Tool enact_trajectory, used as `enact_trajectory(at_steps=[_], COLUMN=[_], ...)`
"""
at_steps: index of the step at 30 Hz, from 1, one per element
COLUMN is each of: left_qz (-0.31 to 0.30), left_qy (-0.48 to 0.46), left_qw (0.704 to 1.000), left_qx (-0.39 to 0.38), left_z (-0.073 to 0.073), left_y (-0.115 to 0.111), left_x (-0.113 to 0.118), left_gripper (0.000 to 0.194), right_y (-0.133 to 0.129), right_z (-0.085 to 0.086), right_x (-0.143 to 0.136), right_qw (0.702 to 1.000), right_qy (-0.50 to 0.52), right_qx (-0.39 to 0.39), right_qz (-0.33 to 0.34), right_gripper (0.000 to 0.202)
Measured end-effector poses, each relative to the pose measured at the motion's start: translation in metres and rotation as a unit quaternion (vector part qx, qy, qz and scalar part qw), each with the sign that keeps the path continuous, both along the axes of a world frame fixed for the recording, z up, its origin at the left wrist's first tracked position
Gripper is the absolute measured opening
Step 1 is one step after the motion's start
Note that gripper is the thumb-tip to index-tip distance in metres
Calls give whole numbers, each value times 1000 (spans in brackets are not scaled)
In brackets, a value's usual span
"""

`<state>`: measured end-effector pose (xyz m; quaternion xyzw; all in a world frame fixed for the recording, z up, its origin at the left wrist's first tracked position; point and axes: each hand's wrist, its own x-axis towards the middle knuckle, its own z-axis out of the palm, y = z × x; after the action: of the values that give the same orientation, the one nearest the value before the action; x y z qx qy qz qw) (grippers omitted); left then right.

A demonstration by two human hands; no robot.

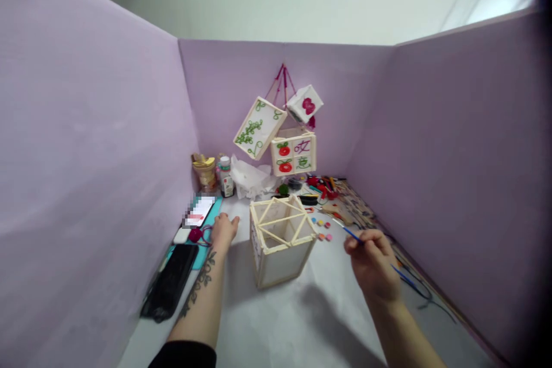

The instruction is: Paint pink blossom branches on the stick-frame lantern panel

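Observation:
A box-shaped lantern (282, 267) of pale wooden sticks and white panels stands upright on the table between my hands. Thin sticks cross its top, and dark marks show on its left side. My right hand (374, 264) pinches a thin blue paintbrush (352, 234), whose tip points up and left, apart from the lantern. Left of the lantern, my left hand (224, 229) is low over the table, thumb apart from the fingers, with nothing seen in it. Small pots of coloured paint (321, 223) sit just beyond the lantern's right side.
Three decorated lanterns (294, 152) hang from purple cords at the back. A black pouch (170, 284), a phone (199, 211) and a crimson pompom (195, 234) lie left. Behind stand a bottle (226, 177) and crumpled white plastic (250, 178). Sticks (360, 207) and tools lie right. Lilac panels (435, 144) enclose the table.

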<state>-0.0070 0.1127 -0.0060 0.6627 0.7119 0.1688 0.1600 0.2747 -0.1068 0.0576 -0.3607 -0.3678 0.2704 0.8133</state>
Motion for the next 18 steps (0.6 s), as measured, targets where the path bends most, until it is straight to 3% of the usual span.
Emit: enact_trajectory(at_steps=[5, 8, 10, 14, 16, 18], left_qz=[-49, -61, -43, 26, 43, -36], left_qy=[-1, -33, -63, -149, -375, -500], left_qw=[999, 998, 997, 984, 904, 842], left_qx=[-13, -2, 13, 90, 201, 200], left_z=[-5, -1, 9, 56, 87, 116], left_y=[12, 8, 0, -47, -86, -130], left_x=[2, 2, -5, -28, -31, -19], left_gripper=[35, 25, 23, 33, 33, 31], right_y=[-27, -31, -33, -36, -38, -41], right_z=[34, 38, 37, 33, 36, 43], right_x=[-30, -32, -30, -26, -27, -30], right_qw=[993, 992, 991, 982, 975, 975], right_qy=[-82, -94, -99, -144, -167, -157], right_qx=[65, 74, 80, 105, 118, 126], right_qz=[45, 50, 51, 64, 81, 97], right_gripper=[17, 17, 15, 10, 11, 12])
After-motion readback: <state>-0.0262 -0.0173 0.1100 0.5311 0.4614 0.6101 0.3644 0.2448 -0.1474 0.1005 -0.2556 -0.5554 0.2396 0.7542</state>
